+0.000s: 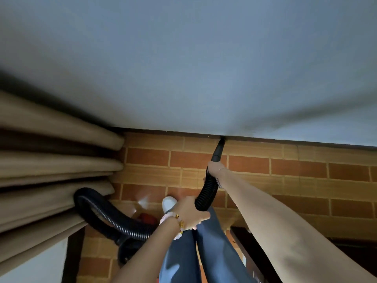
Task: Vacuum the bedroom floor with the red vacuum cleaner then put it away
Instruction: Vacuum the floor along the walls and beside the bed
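Right forearm fills the near lower corner, reaching to the wall (204, 68). Right hand (216, 167) is wrapped shut around the black hose (206, 193) where it meets the nozzle (218, 149); nozzle tip touches the base of the wall, on the brick-pattern floor (285, 174). Left hand (190, 212), wrist in a bead bracelet (175, 223), has its fingers (201, 216) closed around the same hose farther from the wall. Hose loops back against the tan curtain (51, 160), which hangs left of the nozzle along the wall. Red vacuum cleaner (145, 218) shows only as a sliver behind the left wrist. White shoe (169, 203) just beside it.
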`<state>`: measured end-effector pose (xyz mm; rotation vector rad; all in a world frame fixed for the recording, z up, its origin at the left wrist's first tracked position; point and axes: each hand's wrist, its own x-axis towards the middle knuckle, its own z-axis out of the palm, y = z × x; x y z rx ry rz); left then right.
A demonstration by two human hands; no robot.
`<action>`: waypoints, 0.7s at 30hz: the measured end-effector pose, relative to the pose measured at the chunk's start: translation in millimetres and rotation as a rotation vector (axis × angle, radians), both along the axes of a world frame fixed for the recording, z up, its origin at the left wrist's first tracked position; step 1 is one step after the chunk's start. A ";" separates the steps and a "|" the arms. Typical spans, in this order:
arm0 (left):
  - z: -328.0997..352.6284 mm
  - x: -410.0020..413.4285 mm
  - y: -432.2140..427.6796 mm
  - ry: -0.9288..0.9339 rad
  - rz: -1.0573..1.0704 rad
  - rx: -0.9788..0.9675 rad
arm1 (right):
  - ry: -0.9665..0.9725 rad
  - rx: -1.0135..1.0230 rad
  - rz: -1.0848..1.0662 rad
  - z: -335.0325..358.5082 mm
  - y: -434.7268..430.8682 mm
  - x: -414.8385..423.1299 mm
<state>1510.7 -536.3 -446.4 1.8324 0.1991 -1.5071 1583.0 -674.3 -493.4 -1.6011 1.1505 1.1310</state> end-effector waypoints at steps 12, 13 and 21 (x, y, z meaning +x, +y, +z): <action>0.5 -24.8 29.3 -0.088 0.193 0.076 | 0.063 0.023 0.020 -13.6 47.8 -0.6; 0.8 -27.5 33.1 -0.091 0.204 0.084 | 0.062 0.031 0.037 -14.3 53.8 -1.7; -1.5 -46.2 62.1 -0.100 0.277 0.138 | -0.025 0.019 0.132 -17.4 99.9 -9.6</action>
